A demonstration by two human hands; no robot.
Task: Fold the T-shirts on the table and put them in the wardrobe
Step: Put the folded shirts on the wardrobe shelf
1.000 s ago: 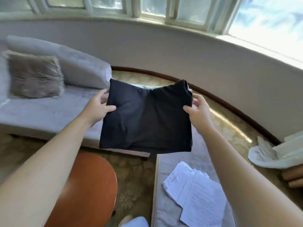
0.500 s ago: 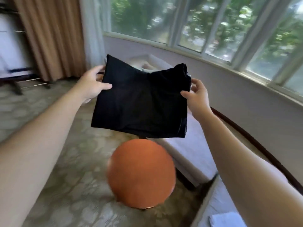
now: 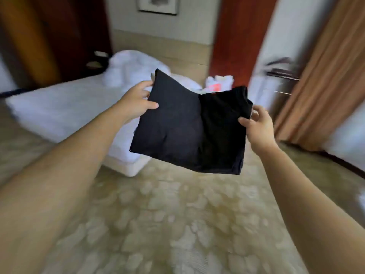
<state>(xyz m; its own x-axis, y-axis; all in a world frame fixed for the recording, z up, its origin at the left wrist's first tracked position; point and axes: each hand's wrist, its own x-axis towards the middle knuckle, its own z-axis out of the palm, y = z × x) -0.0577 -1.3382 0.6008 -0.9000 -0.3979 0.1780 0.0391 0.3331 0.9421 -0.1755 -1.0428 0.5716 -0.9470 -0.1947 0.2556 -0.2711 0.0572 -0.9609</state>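
The patterned carpet [image 3: 177,224] is filling the frame from 4 to 8 o'clock, and no worktop is showing. A white bed [image 3: 59,107] is lying at 10 o'clock and a tan curtain [image 3: 324,76] is hanging at 2 o'clock. No wardrobe is showing itself with certainty (the dark wood panels at 11 and 1 o'clock are too blurred to call).

The folded black T-shirt [image 3: 189,131] is hanging in the air at centre frame, clear of the floor, with its near edge drooping. The left grip [image 3: 136,101] is pinching the shirt's 9 o'clock edge, thumb on top and fingers behind. The right grip [image 3: 258,125] is pinching the 3 o'clock edge near the collar in the same way.

Risk, as judged: only the two side edges are being supported. A loosening pinch or a quick swing in transit is likely to let the layers slide apart and undo the fold.
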